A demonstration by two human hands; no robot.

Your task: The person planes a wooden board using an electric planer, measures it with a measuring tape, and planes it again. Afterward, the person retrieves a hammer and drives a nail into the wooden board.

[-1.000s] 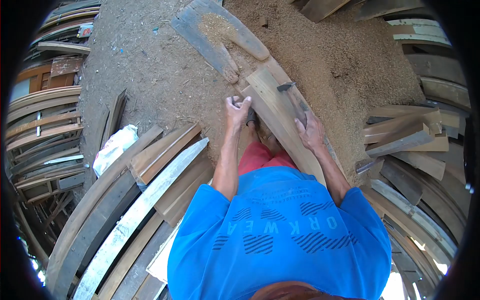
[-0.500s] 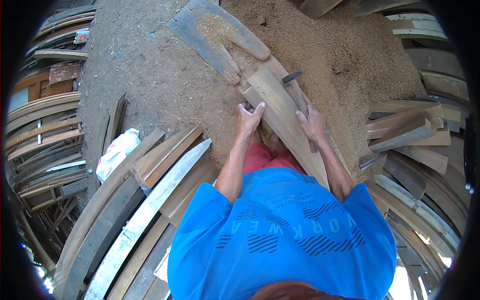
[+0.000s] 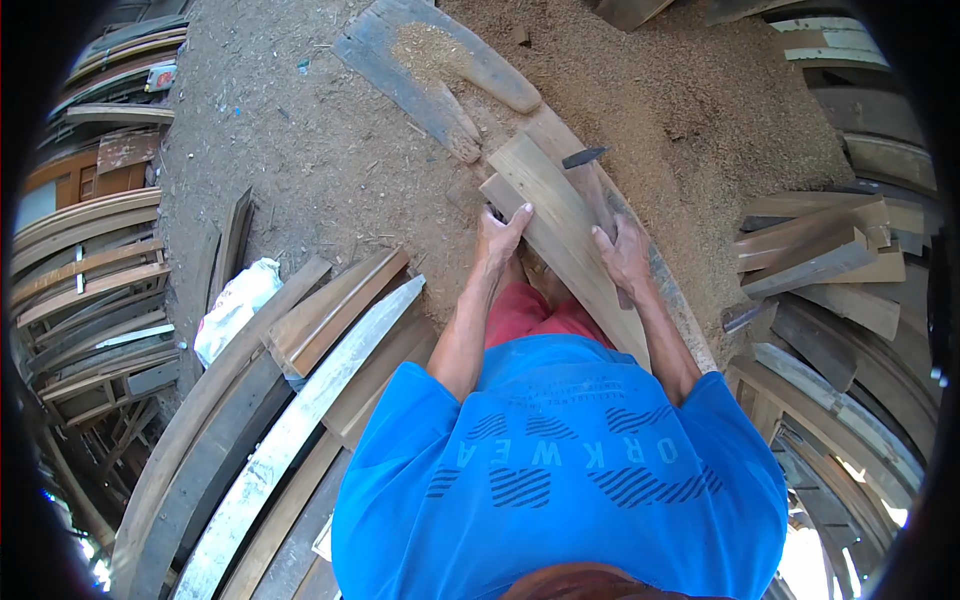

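Note:
A long pale wooden plank (image 3: 562,217) slants from in front of me back toward my body, with a smaller board (image 3: 503,194) against its left edge. My left hand (image 3: 500,235) is closed around the left edge of the boards, thumb on top and the other fingers mostly hidden beneath. A hammer (image 3: 597,197) with a dark head lies along the plank's right side. My right hand (image 3: 624,256) is closed around its wooden handle, beside the plank. Under these is a longer weathered board (image 3: 570,140).
A grey, notched wooden piece (image 3: 385,75) holding sawdust lies ahead. Sawdust (image 3: 715,120) covers the ground at right. Stacked timber (image 3: 815,245) stands on the right, with more planks (image 3: 300,440) at lower left beside a white sack (image 3: 238,310).
The plank and smaller board have shifted slightly to the left with my left hand. The hammer's head has dipped slightly; both hands keep their places on the wood and handle.

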